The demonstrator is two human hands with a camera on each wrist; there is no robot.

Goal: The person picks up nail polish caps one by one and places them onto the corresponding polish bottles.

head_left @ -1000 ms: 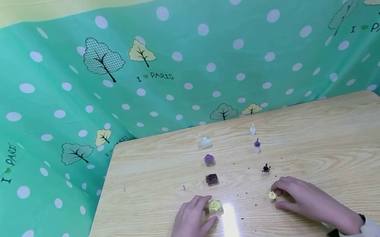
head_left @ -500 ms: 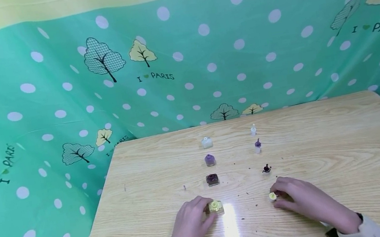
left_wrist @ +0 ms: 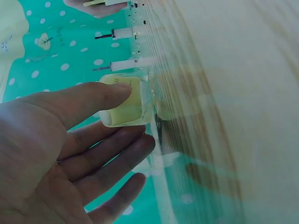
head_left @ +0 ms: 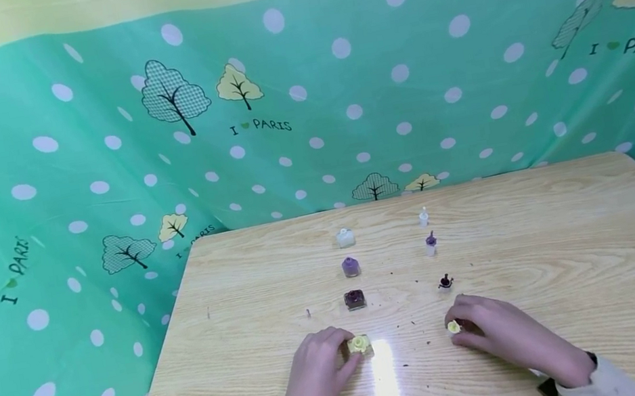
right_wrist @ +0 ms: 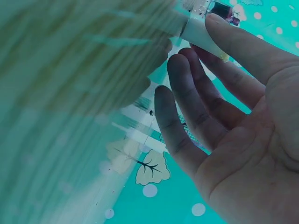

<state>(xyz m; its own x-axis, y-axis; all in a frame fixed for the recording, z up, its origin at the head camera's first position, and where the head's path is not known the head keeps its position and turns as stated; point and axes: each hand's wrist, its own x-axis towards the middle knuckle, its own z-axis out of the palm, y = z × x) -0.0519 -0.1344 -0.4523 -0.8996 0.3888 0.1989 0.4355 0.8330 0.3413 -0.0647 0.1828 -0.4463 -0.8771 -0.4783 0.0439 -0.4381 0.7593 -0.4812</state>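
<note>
My left hand point(head_left: 317, 374) pinches a small clear nail polish bottle with yellow polish point(head_left: 361, 345) between thumb and fingers. In the left wrist view the thumb lies across the face of that yellow bottle point(left_wrist: 122, 108), which stands uncapped on the table. My right hand point(head_left: 495, 330) has thumb and forefinger on a white nail polish cap point(head_left: 453, 329), its yellow-coated brush end pointing up. The right wrist view shows the white cap point(right_wrist: 202, 36) between those fingers, the other fingers loosely bent below.
Behind the yellow bottle stand a dark bottle point(head_left: 354, 299), a purple bottle point(head_left: 350, 266) and a whitish bottle point(head_left: 345, 238). To their right are a dark brush cap point(head_left: 445, 282), a purple one point(head_left: 431, 244) and a white one point(head_left: 423, 217). Dark specks dot the wooden table point(head_left: 244, 284).
My right thumb and forefinger have closed in on the white cap, and the hand has shifted slightly left. My left thumb has closed onto the yellow bottle.
</note>
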